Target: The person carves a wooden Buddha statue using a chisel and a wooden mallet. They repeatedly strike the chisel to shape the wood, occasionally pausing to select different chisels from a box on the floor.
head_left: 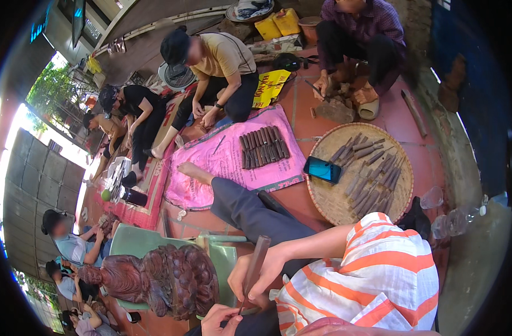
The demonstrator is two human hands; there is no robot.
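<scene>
Pointing obliquely downward and slightly leftward, a slim tool with a brown wooden handle is clamped in the right hand, its long axis nearly upright in view, handle end uppermost and thin dark blade lowermost. The blade's lower end is met by the curled left hand, though whether it is pinched there cannot be told; the two hands are held close together at the lower edge.

Just left, a dark carved wooden figure is laid on its side on a green plastic chair, its head directed leftward. Beyond the outstretched trouser leg, a round woven basket is strewn with loose tools, and a phone is rested at its left side. A pink sheet is spread over red floor tiles, with tools ranked in two rows on it. Farther off, seated co-workers and yellow jugs are seen.
</scene>
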